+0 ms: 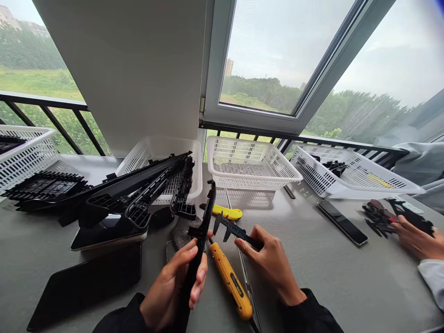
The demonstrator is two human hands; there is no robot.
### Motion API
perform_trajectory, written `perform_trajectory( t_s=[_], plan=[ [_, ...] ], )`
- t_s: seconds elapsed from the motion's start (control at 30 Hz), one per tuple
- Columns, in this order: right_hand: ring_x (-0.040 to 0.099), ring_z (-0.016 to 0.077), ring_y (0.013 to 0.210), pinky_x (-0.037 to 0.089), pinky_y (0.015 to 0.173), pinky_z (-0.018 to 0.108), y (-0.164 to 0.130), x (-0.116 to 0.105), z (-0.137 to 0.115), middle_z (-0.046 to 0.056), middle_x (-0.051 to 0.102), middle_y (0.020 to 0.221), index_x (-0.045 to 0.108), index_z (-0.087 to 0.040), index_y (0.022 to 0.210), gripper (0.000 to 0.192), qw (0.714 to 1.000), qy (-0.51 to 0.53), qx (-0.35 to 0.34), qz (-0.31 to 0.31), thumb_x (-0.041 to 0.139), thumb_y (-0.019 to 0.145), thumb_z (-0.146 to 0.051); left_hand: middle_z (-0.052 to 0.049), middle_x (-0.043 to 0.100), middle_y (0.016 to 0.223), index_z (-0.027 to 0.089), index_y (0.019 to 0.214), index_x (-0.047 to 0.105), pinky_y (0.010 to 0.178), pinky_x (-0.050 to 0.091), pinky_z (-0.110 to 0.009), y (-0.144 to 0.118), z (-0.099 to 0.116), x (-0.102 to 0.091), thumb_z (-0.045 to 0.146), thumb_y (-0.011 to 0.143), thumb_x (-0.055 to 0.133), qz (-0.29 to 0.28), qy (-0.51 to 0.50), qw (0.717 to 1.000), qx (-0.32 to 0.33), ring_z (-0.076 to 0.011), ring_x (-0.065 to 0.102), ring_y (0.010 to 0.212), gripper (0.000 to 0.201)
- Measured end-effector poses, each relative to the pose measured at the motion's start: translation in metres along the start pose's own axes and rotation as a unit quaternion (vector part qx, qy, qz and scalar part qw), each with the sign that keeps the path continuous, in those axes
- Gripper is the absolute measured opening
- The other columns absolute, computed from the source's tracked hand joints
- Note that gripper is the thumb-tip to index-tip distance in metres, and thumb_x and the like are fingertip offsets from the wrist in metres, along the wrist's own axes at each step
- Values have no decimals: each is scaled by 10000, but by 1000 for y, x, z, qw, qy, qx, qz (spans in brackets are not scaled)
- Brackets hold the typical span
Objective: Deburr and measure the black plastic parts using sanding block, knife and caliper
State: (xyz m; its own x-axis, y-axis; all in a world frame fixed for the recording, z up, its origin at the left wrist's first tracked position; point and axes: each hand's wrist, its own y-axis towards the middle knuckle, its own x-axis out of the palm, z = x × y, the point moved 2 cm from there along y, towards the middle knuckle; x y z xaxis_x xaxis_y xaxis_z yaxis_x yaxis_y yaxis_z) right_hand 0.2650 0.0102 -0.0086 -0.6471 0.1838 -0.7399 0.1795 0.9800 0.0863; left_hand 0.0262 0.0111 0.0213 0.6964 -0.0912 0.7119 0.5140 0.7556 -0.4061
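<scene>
Far along the desk (312, 268), four white mesh baskets in a row. Far-left basket (24, 152) with something dark inside, barely visible. Second basket (166, 157) holding the far ends of long black plastic strips (138, 194) that spill out over a stacked pile toward the left. Middle basket (249, 164) showing only its mesh floor. Far-right basket (347, 173) with a few small black parts and a yellow piece.

Near centre, left hand (173, 286) wrapped around a long black plastic part (203, 231), fingers curled and thumb pressed on its edge, the part standing upright and rising far beyond the hand. Right hand (274, 261) just right of it, pinching a dark caliper (232, 229), its jaws pointing left, close beside the part. Between the hands on the desk, a yellow utility knife (231, 282). At the right edge, another person's hand (418, 240) among small black pieces.
</scene>
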Motion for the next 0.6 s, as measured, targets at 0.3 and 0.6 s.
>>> perform_trajectory(
  t_s=[0.3,0.6],
  plan=[
    [648,323,971,488,840,418,4,-3,-7,78,748,959,699,-251,870,218,997,-50,-26,44,671,978,-438,42,650,601,175,1355,600,361,448,-197,4,-9,-4,584,933,699,45,14,999,22,-111,520,390,596],
    [599,370,1223,464,1087,543,72,7,-29,113,751,1261,729,-233,1236,348,989,-5,-141,-48,673,893,-228,-10,723,777,203,1409,589,525,552,-263,1,-12,-3,601,1021,570,19,30,997,62,-168,681,554,556]
  ],
)
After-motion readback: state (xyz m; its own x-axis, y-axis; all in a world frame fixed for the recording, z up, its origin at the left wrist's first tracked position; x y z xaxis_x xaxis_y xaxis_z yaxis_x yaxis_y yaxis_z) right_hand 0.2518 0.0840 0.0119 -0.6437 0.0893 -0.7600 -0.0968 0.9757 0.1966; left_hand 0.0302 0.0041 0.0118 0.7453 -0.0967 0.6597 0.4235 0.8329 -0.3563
